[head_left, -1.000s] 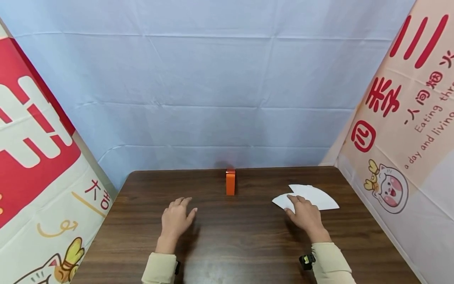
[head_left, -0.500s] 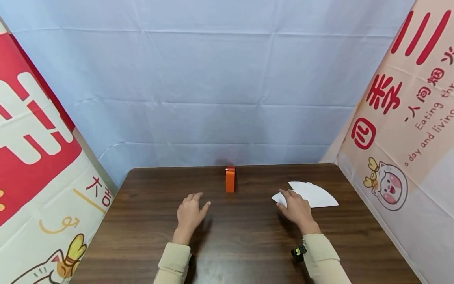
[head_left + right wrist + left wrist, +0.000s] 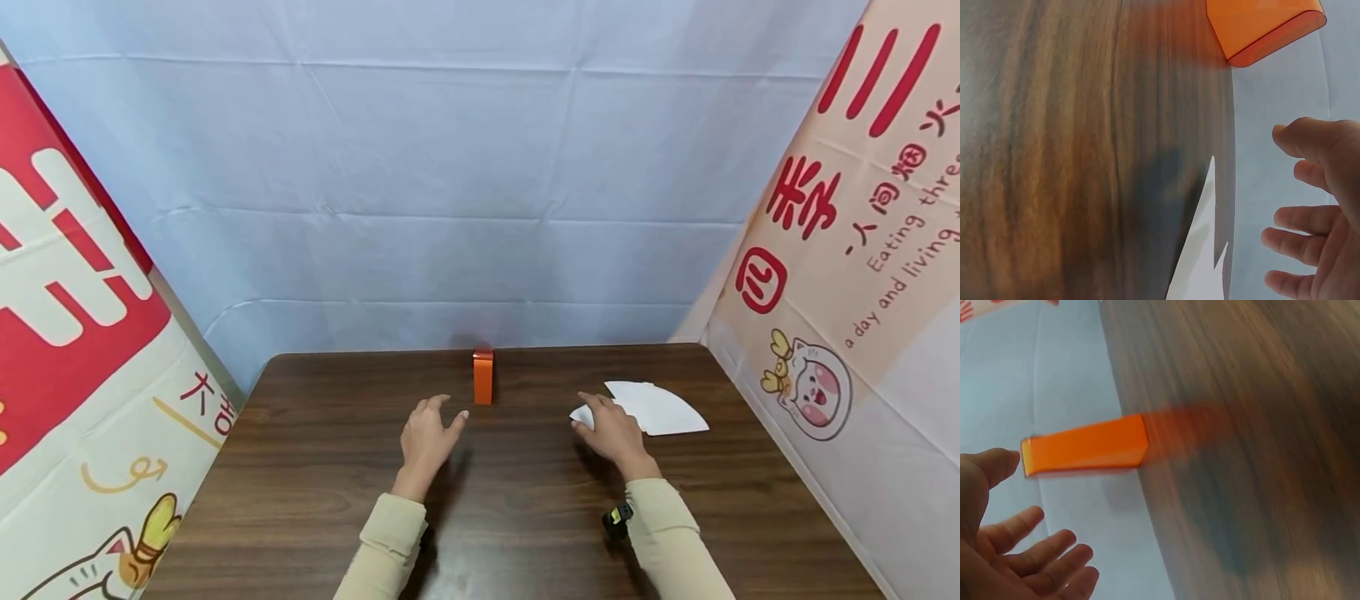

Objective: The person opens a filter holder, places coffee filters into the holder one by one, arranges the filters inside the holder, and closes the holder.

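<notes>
An orange box (image 3: 483, 377) stands upright on the brown wooden table (image 3: 517, 517), close to the middle of the far edge. It is tall and narrow, and the tabletop beside its base shows a reddish reflection.

The left hand (image 3: 426, 435) hangs over the table, nearer to the near edge than the box is and a little to its left. Its fingers are spread and slightly bent, with the thumb well apart from them. The box is the thing closest to this hand, and the head view shows a gap between the two.

The right hand (image 3: 615, 432) is over the left end of some white paper (image 3: 663, 410), which lies toward the table's far right corner. The paper has a fan-like curved edge and a pointed corner, and the hand hides part of it. In the right wrist view the fingers are spread, thumb apart, and clear of the paper.

Both arms come in from the near edge in cream sleeves (image 3: 667, 521); a small black device (image 3: 617, 518) sits at the right wrist. Behind the far edge hangs a pale blue cloth (image 3: 427, 183).
</notes>
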Tool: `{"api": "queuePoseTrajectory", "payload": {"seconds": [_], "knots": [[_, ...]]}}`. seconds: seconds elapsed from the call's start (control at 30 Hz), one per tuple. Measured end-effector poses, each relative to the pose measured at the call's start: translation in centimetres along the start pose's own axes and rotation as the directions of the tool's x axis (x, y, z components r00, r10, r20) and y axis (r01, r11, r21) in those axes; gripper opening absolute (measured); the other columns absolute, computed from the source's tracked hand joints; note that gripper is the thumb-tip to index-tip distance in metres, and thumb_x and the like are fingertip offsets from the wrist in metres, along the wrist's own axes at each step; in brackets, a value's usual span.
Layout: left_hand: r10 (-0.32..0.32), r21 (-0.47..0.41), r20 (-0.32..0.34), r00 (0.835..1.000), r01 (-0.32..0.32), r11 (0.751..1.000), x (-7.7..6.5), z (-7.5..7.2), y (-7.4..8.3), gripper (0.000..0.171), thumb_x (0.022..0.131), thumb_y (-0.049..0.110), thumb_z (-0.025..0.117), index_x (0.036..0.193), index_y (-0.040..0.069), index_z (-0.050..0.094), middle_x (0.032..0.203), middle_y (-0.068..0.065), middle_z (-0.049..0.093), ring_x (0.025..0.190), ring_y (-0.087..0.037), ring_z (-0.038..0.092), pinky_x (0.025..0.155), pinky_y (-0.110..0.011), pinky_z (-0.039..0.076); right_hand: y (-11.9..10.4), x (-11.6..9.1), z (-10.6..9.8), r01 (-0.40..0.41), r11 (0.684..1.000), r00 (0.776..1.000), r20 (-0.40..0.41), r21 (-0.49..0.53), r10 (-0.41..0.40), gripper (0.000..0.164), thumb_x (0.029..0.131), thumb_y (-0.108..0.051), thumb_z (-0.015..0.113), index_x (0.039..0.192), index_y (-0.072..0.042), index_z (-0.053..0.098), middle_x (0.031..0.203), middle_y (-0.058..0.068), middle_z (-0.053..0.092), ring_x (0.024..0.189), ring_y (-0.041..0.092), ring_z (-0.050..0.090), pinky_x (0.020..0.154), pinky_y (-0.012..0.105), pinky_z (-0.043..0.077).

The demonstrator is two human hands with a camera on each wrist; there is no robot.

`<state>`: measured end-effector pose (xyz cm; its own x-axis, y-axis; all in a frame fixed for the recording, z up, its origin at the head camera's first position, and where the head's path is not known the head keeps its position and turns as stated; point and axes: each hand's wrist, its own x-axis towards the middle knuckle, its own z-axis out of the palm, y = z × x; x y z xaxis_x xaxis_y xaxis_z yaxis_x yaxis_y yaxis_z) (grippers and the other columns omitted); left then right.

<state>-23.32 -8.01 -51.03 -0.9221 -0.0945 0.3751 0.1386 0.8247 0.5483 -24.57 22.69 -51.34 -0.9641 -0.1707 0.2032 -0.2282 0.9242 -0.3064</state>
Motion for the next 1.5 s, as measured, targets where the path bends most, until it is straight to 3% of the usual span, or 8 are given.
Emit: {"api": "queuePoseTrajectory", "payload": {"seconds": [0.27,0.47,0.73,1.1,1.5], "knots": [[-0.038,-0.096,0.019,0.999,0.039,0.995,0.8,1.3,1.6,0.046,0.081,0.037,0.072,0.116,0.009,0.063,0.107,-0.012,0.062,0.085,-0.031,0.061,0.065,-0.044,0.052,-0.5,1.2,0.2,0.009,1.000,1.000,0.009,0.007,-0.009,0.056,0.085,-0.027,0.067,0.132,-0.003,0.049,0.127,0.031,0.046,0.105,0.048,0.050,0.068,0.056,0.047],[-0.083,-0.140,0.030,0.996,0.086,0.986,1.7,2.0,2.0,0.046,0.080,0.036,0.073,0.116,0.009,0.062,0.108,-0.013,0.062,0.091,-0.031,0.060,0.073,-0.046,0.051,-0.7,1.9,0.3,0.012,1.000,0.999,0.050,0.005,-0.012,0.057,0.087,-0.028,0.065,0.134,-0.002,0.046,0.128,0.031,0.045,0.106,0.047,0.050,0.072,0.057,0.047],[-0.135,-0.196,0.026,0.991,0.137,0.971,2.5,3.2,2.3,0.047,0.079,0.033,0.075,0.116,0.007,0.062,0.105,-0.013,0.061,0.091,-0.032,0.059,0.073,-0.047,0.050,-1.1,2.9,0.5,0.000,1.000,0.996,0.089,-0.021,0.002,0.058,0.088,-0.029,0.064,0.136,-0.003,0.044,0.131,0.032,0.042,0.109,0.049,0.046,0.080,0.060,0.043],[-0.136,-0.220,0.023,0.990,0.138,0.966,3.8,4.2,2.7,0.049,0.080,0.034,0.074,0.117,0.006,0.060,0.108,-0.017,0.059,0.091,-0.033,0.058,0.075,-0.047,0.049,-1.4,4.1,1.1,0.006,1.000,0.992,0.125,-0.024,-0.003,0.059,0.088,-0.028,0.065,0.137,-0.004,0.043,0.133,0.031,0.040,0.110,0.050,0.045,0.081,0.063,0.040],[-0.193,-0.254,0.042,0.980,0.197,0.947,5.0,4.6,3.7,0.047,0.079,0.031,0.075,0.115,0.004,0.059,0.106,-0.016,0.061,0.093,-0.032,0.057,0.078,-0.046,0.048,-2.1,5.1,1.0,0.002,1.000,0.990,0.144,-0.031,0.003,0.059,0.089,-0.030,0.062,0.138,-0.005,0.041,0.134,0.029,0.040,0.110,0.045,0.047,0.079,0.059,0.043]]}}
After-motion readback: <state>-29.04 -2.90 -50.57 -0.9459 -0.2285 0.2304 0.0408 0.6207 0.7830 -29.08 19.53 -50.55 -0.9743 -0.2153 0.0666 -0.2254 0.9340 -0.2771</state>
